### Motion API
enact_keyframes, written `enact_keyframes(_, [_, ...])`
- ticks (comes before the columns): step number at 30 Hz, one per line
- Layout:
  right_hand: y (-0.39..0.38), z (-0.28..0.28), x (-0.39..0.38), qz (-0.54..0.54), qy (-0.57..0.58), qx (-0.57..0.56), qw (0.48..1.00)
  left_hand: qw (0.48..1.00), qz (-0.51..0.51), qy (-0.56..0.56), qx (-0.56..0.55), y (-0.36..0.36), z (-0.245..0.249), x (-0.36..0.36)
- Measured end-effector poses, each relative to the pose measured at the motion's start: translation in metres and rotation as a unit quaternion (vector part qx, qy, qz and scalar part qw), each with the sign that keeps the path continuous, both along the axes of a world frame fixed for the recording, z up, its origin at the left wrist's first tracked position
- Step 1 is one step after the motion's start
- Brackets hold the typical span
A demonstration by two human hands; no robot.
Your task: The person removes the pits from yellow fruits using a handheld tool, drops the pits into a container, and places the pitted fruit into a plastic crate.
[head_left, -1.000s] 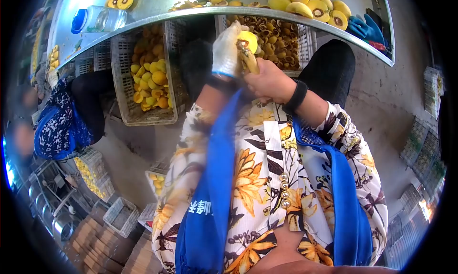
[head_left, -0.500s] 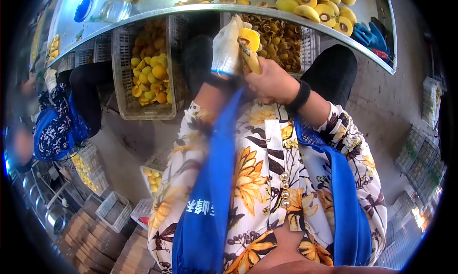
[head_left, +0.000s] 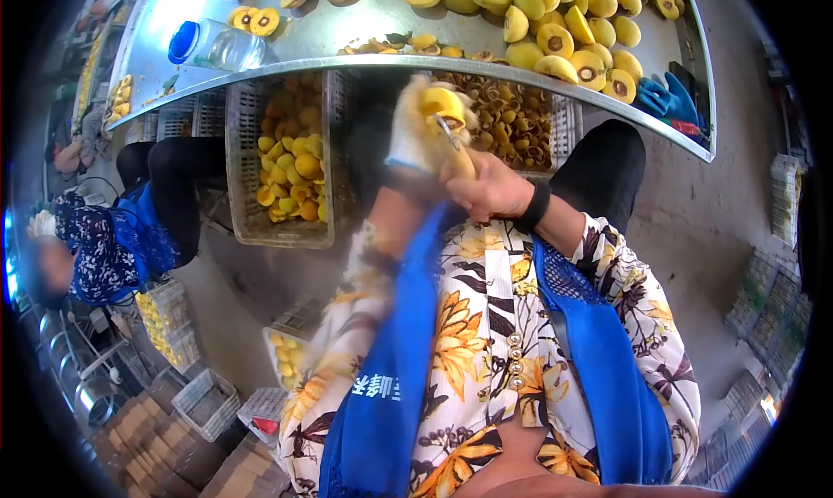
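Note:
My left hand (head_left: 415, 135), in a white knitted glove and blurred by motion, is closed around a yellow peach half (head_left: 443, 104) with its cut side showing. My bare right hand (head_left: 495, 186) grips the pale wooden handle of a pitting knife (head_left: 458, 155). The knife's thin metal end meets the lower edge of the peach flesh. Both hands are close together just below the metal table's front edge, over a crate of brown pit pieces (head_left: 503, 121).
The metal table (head_left: 321, 29) carries a heap of halved peaches (head_left: 555, 38), a clear jar with a blue lid (head_left: 217, 45) and blue gloves (head_left: 668, 97). A crate of yellow peach pieces (head_left: 232, 160) stands below it, left. Another person (head_left: 113, 238) sits at far left.
My gloved left hand and the peach half have turned relative to the knife. The view has tilted, so more of the table top shows. The other person's arm has moved away from the table.

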State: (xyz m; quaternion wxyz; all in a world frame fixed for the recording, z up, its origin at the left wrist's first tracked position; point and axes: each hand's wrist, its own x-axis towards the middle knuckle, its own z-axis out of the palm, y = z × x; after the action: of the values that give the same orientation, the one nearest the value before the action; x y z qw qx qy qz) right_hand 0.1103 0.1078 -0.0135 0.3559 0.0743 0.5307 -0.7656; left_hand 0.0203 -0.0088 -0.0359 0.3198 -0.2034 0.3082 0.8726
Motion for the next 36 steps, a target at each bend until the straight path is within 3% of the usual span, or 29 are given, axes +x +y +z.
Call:
enact_keyframes(1, [-0.001,0.002,-0.001,-0.002,0.020,0.003,1.000,0.992,0.070,-0.069,0.083,-0.010,-0.016,-0.010])
enact_keyframes(2, [-0.001,-0.004,-0.002,-0.017,0.043,0.036,0.998,0.986,0.136,-0.075,0.062,-0.030,-0.018,-0.019])
enact_keyframes(3, [0.000,-0.017,-0.001,-0.034,0.066,0.070,0.995,0.986,0.157,-0.057,-0.013,-0.057,-0.018,-0.027])
enact_keyframes(4, [0.004,-0.024,-0.003,-0.051,0.089,0.103,0.989,0.982,0.174,0.045,-0.051,-0.090,-0.035,-0.034])
enact_keyframes(5, [0.011,-0.024,-0.006,-0.030,0.091,0.176,0.980,0.913,0.211,0.135,-0.321,-0.108,-0.031,-0.040])
enact_keyframes(6, [0.018,-0.024,-0.008,-0.010,0.092,0.247,0.965,0.799,0.303,0.214,-0.474,-0.125,-0.050,-0.054])
enact_keyframes(7, [0.019,-0.026,-0.008,-0.001,0.090,0.277,0.957,0.655,0.145,0.218,-0.708,-0.147,-0.033,-0.057])
enact_keyframes(9, [0.022,-0.031,-0.009,0.005,0.086,0.299,0.950,0.420,0.050,0.252,-0.871,-0.139,0.005,-0.073])
enact_keyframes(11, [0.023,-0.035,-0.007,-0.001,0.080,0.286,0.955,0.488,0.063,0.364,-0.791,-0.118,0.008,-0.104])
enact_keyframes(13, [0.019,-0.029,-0.008,-0.004,0.076,0.325,0.943,0.459,0.014,0.500,-0.735,-0.072,0.010,-0.144])
enact_keyframes(15, [0.017,-0.020,-0.006,-0.021,0.110,0.338,0.935,0.447,-0.077,0.514,-0.728,-0.020,0.010,-0.174])
enact_keyframes(17, [0.016,-0.012,0.000,-0.051,0.174,0.320,0.930,0.421,-0.242,0.469,-0.737,0.023,0.011,-0.195])
enact_keyframes(20, [0.023,0.003,0.005,-0.060,0.192,0.367,0.908,0.390,-0.295,0.403,-0.774,0.051,-0.013,-0.206])
enact_keyframes(23, [0.024,0.016,0.008,-0.120,0.192,0.409,0.884,0.472,-0.273,0.459,-0.702,0.037,-0.018,-0.207])
enact_keyframes(24, [0.026,0.011,0.004,-0.157,0.213,0.433,0.862,0.498,-0.242,0.503,-0.664,0.029,0.003,-0.184])
enact_keyframes(25, [0.028,0.004,-0.001,-0.192,0.232,0.455,0.838,0.572,-0.241,0.509,-0.596,0.024,0.013,-0.166])
enact_keyframes(26, [0.030,-0.002,-0.006,-0.238,0.279,0.452,0.813,0.580,-0.192,0.546,-0.573,0.018,0.022,-0.140])
enact_keyframes(27, [0.031,0.007,-0.015,-0.228,0.245,0.462,0.821,0.599,-0.134,0.588,-0.526,0.015,0.029,-0.113])
enact_keyframes(28, [0.032,0.002,-0.021,-0.248,0.267,0.427,0.828,0.625,-0.159,0.537,-0.543,0.016,0.042,-0.082])
enact_keyframes(30, [0.034,-0.006,-0.030,-0.270,0.292,0.367,0.841,0.571,-0.105,0.576,-0.576,0.017,0.051,-0.030])
enact_keyframes(34, [0.034,-0.008,-0.033,-0.258,0.245,0.247,0.901,0.616,-0.073,0.594,-0.512,0.012,0.037,0.026])
enact_keyframes(36, [0.042,-0.002,-0.031,-0.222,0.196,0.154,0.943,0.867,-0.056,0.402,-0.290,0.003,0.035,0.036])
